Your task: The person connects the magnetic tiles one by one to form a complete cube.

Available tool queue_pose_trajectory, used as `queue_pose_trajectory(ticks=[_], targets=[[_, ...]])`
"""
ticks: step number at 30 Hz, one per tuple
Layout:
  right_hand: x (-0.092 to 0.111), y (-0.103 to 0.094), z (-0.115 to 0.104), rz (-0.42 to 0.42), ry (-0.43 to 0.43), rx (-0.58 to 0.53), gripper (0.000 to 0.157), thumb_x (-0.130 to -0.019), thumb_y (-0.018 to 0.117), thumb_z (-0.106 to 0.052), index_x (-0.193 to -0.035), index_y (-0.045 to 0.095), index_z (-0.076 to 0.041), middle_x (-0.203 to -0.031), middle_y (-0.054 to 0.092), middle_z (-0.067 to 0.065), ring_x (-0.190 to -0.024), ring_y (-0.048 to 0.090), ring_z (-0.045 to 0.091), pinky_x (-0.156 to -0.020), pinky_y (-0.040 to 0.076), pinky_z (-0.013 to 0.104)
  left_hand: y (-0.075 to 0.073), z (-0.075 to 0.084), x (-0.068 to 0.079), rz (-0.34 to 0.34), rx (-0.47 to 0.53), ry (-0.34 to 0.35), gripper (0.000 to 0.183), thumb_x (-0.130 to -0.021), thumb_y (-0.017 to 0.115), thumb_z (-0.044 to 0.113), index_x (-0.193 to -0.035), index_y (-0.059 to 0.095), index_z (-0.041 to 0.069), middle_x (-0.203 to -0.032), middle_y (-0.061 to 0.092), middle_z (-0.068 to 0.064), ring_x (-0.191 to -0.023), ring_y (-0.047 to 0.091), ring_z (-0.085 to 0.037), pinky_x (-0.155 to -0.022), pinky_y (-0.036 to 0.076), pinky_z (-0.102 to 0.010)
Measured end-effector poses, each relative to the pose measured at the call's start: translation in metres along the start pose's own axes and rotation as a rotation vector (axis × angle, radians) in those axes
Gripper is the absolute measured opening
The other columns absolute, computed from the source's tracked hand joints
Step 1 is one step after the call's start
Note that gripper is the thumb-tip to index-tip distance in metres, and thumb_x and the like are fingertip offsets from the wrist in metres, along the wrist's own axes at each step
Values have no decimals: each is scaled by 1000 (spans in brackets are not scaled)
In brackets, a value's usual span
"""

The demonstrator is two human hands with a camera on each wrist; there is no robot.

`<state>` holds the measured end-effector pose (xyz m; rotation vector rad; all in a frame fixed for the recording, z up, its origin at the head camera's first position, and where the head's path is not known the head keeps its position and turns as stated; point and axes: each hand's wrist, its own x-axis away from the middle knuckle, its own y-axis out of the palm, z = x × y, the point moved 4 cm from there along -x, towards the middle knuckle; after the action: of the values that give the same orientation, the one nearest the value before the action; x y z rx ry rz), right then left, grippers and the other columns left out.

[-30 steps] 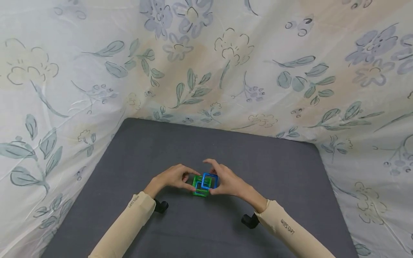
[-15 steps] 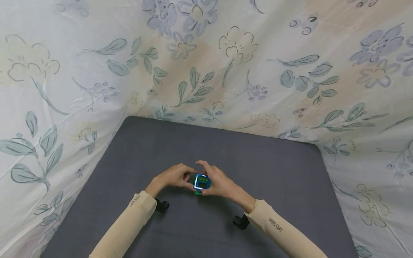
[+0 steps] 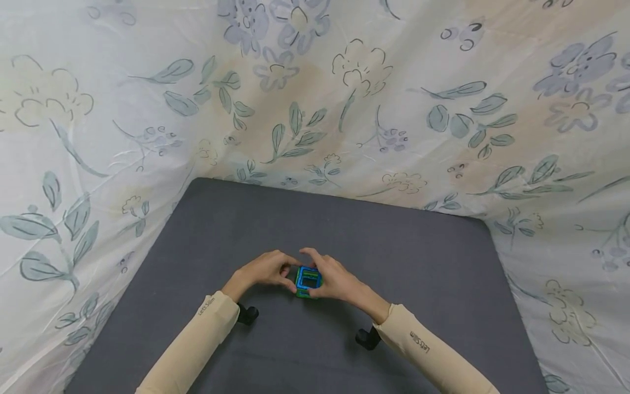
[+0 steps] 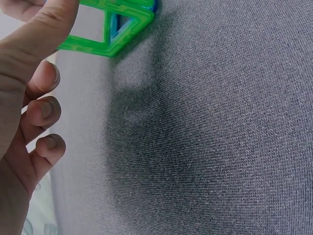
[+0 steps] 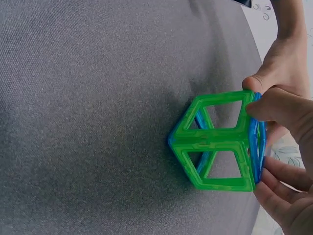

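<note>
A cube of magnetic tiles point(image 5: 203, 136) stands on the dark cloth, with green square frames for its visible sides and blue at its base. A blue square magnetic tile point(image 5: 253, 147) lies across its top, its edge meeting the green frames. My right hand point(image 3: 338, 278) holds this blue tile, thumb on the near edge and fingers at the far side. From the left, my left hand point(image 3: 268, 269) grips the cube between thumb and index finger. In the left wrist view its thumb overlaps a green frame point(image 4: 110, 49), while the other fingers curl loosely below.
A dark grey cloth-covered table point(image 3: 394, 246) spreads around the hands. Floral fabric point(image 3: 315, 109) hangs behind it and at both sides. Black wrist mounts point(image 3: 366, 339) stick out under the beige sleeves point(image 3: 433, 347).
My right hand has moved left with the blue tile, bringing it from an offset position beside the cube's top onto that top. My left hand has stayed in place at the cube.
</note>
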<state>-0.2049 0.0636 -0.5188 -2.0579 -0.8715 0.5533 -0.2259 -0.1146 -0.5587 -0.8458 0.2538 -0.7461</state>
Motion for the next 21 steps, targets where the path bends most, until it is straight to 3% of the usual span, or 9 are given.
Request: queue_pose_trajectory(ticks=[16,21], targets=[[0,4,4,-7,-44,-20,83,-81,86,-12,-149,39,-5,-113,69,19,-90,67,29,-76,52,28,-3,1,3,-21,-9,2,58,-83,84,41,-130,71,11,-55,46,12,-47,38,1,-51,34,-17],[5,2,9,-16,-5,-5,74,-88,82,-22,-149,43,-9,-126,66,17,-108,65,30,-88,55,40,-5,-2,6,-48,-13,23,64,-85,82,44,-136,66,10,-60,50,11,-50,40,2,-52,36,-17]])
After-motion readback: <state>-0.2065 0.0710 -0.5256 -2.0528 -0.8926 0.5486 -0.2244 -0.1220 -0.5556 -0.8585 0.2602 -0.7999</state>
